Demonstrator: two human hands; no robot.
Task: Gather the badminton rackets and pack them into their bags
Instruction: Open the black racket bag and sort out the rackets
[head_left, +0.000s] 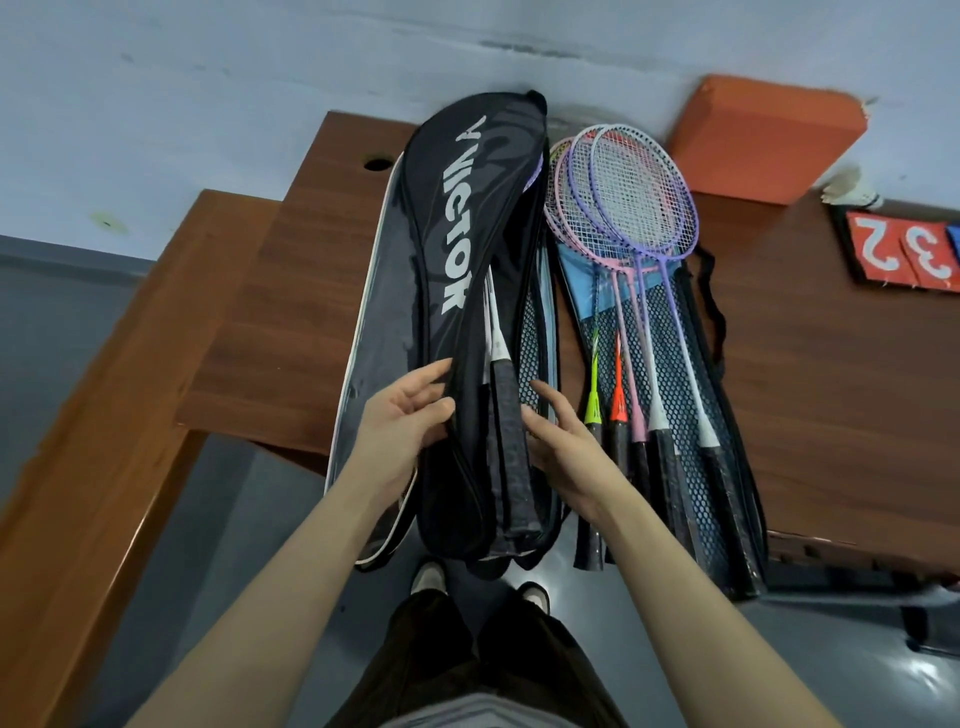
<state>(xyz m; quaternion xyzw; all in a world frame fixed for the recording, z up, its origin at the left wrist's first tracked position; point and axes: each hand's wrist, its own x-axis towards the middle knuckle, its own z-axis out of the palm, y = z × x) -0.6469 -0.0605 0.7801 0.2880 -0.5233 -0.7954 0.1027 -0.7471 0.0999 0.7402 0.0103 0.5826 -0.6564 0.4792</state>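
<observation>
A brown wood-grain desk is standing against a pale blue wall, its near edge hanging over a grey floor. On it a long black fabric racket bag printed VICTOR is lying lengthwise, its near end jutting past the desk edge, with a white-shafted, black-gripped racket showing through its open side. The person's left hand is resting on the bag's left edge, fingers loosely bent along the fabric, while the right hand is touching its right edge with fingers nearly straight; neither is plainly clasping anything. Just to the right, a fan of pink, purple and white-framed rackets is lying on a black mesh bag, handles pointing near. Farther right, an orange foam block is leaning at the wall, a white shuttlecock is sitting near it, and red score cards reading 2 and 3 are lying at the desk's right end.
</observation>
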